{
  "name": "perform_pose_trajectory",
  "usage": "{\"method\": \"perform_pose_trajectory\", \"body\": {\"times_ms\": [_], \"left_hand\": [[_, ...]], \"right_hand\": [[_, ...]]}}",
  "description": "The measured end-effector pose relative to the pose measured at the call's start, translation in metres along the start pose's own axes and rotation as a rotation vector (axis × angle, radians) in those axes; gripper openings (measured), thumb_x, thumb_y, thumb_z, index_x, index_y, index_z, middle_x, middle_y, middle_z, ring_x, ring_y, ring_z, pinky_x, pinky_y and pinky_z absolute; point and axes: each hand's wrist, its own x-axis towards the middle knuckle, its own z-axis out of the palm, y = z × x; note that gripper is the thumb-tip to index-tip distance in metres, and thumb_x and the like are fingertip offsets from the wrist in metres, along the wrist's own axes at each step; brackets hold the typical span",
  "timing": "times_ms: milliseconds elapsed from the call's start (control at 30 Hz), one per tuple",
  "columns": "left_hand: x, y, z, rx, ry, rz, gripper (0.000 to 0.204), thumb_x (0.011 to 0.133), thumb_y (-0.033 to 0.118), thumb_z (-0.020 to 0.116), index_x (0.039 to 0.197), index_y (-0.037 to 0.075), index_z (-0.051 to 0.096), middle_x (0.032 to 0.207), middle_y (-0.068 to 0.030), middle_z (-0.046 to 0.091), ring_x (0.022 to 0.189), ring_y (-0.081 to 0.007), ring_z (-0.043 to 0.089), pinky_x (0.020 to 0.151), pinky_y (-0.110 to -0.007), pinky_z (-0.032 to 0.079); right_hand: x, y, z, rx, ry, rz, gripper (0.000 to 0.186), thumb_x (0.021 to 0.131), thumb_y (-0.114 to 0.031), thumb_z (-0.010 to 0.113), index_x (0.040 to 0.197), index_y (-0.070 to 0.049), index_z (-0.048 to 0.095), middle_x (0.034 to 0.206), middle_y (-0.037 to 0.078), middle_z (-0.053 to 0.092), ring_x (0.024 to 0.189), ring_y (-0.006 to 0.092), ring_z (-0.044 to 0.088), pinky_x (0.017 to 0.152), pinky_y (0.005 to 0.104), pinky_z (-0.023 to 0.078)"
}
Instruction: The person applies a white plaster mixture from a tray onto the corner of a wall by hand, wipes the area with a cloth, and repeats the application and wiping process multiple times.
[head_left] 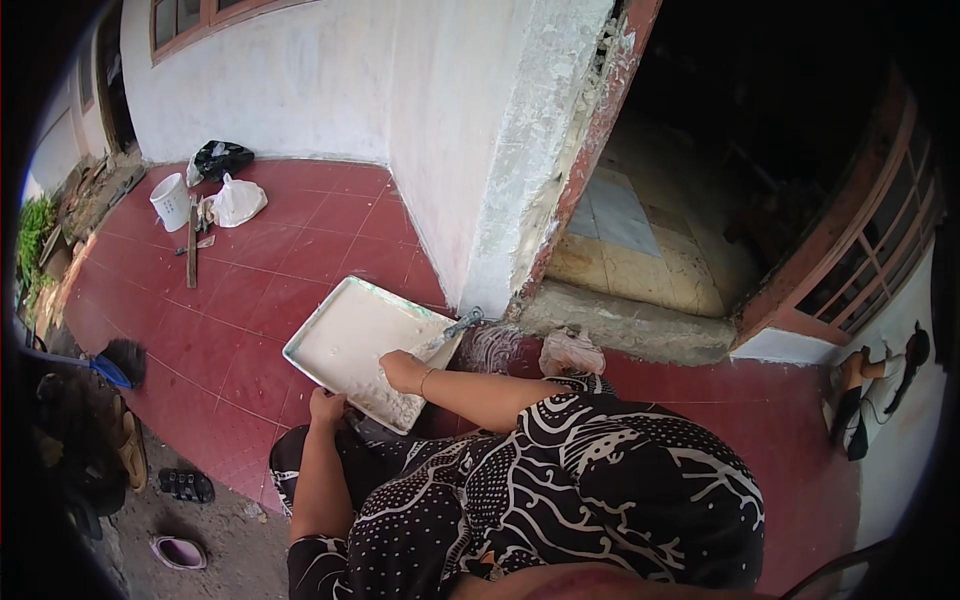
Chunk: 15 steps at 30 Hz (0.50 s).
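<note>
Our left hand [326,404] grips the tilted white tray [350,340] edge, right hand [398,366] clasps the trowel [452,330]; wet plaster may slide onto the red floor [250,280]

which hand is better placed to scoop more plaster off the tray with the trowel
Right. The right hand lies over the white tray beside the trowel; the left hand grips the tray's near edge, steadying it.

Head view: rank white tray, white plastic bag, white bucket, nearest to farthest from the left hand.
From the left hand:
1. White tray: the hand grips its near edge.
2. White plastic bag: up-left on the red tiled floor.
3. White bucket: just left of the bag, slightly farther.
</note>
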Motion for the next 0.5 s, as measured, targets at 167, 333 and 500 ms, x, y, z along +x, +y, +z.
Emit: {"method": "perform_pose_trajectory", "body": {"times_ms": [167, 333, 500], "left_hand": [[0.002, 0.001, 0.0, 0.033, -0.006, -0.019, 0.024, 0.075, 0.0, 0.063, 0.095, -0.01, 0.055, 0.078, -0.0152, 0.064, 0.06, -0.0231, 0.065, 0.05, -0.032, 0.057], [0.006, -0.004, -0.003, 0.027, -0.052, -0.005, 0.023, 0.074, 0.0, 0.063, 0.094, -0.01, 0.056, 0.077, -0.0144, 0.063, 0.061, -0.0232, 0.065, 0.05, -0.032, 0.057], [0.01, -0.009, -0.004, -0.022, -0.06, -0.054, 0.024, 0.074, 0.002, 0.064, 0.094, -0.01, 0.057, 0.078, -0.0145, 0.063, 0.062, -0.0234, 0.066, 0.051, -0.033, 0.057]], "right_hand": [[0.003, -0.001, 0.002, -0.02, 0.008, -0.037, 0.019, 0.081, -0.006, 0.047, 0.088, 0.002, 0.062, 0.093, 0.029, 0.063, 0.093, 0.0434, 0.063, 0.081, 0.049, 0.05], [0.017, 0.003, 0.001, 0.048, 0.08, 0.01, 0.017, 0.077, -0.002, 0.052, 0.089, 0.006, 0.061, 0.09, 0.029, 0.064, 0.088, 0.0421, 0.064, 0.076, 0.0493, 0.052], [0.022, 0.005, -0.043, 0.954, -0.146, 0.386, 0.009, 0.082, 0.002, 0.058, 0.09, 0.006, 0.062, 0.072, 0.014, 0.063, 0.055, 0.0238, 0.064, 0.038, 0.037, 0.047]]}}
